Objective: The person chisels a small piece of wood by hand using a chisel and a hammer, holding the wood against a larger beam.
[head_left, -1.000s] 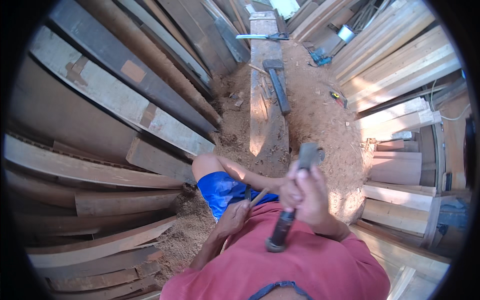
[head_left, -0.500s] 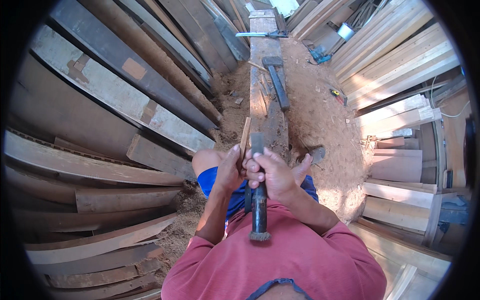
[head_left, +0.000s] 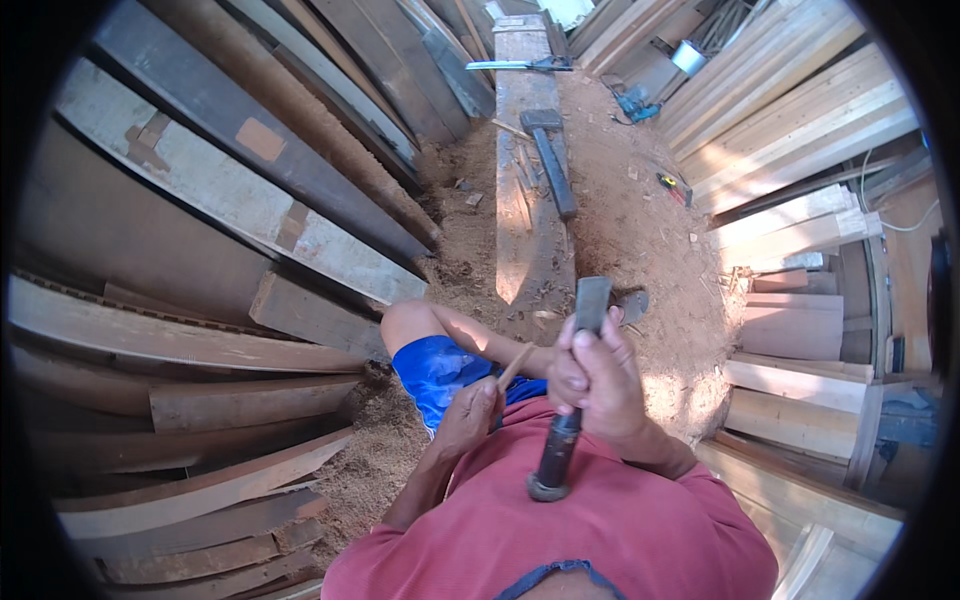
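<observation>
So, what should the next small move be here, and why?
Probably bring the right hand in toward the left hand: the right grips a dark-handled, flat grey steel chisel, the left a thin tan wooden stick, and blade and stick are apart.

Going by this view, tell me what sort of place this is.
Probably a woodworking shop: long boards line both sides, a hammer rests on a thick wooden beam, and the right hand grips a chisel-like tool.
</observation>
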Demonstrator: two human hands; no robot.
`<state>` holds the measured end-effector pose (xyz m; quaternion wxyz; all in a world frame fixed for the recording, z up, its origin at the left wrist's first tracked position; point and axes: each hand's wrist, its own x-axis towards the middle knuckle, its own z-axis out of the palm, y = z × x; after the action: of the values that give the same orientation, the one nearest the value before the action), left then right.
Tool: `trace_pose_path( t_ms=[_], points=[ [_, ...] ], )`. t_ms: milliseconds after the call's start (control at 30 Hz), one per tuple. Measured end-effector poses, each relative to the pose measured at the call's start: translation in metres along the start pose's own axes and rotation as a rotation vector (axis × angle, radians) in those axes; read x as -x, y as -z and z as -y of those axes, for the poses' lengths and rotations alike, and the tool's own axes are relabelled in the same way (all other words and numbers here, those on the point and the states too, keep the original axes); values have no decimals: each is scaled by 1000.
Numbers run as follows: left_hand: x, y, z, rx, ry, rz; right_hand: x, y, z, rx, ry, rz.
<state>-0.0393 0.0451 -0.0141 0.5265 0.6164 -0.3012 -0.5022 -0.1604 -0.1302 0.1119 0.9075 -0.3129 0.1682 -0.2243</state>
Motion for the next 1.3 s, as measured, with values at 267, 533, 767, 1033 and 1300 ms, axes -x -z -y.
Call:
trace_pose_path(
  t_ms=[267, 533, 767, 1033, 1300],
  points=[
    [-77, 16, -30, 676, -61, -100, -45, 32, -38, -134, -160, -173],
    [-98, 31, -47, 283, -75, -196, -37, -8, -62, -138, -443, 27],
    [-67, 17, -62, -143, -181, -222, -26, -6, -55, -96, -430, 22],
    [-3, 6, 13, 138, 55, -252, -6, 11, -4, -45, -130, -87],
    [-83, 15, -47, 769, 37, -177, -48, 9, -53, -130, -367, -25]
  ],
)
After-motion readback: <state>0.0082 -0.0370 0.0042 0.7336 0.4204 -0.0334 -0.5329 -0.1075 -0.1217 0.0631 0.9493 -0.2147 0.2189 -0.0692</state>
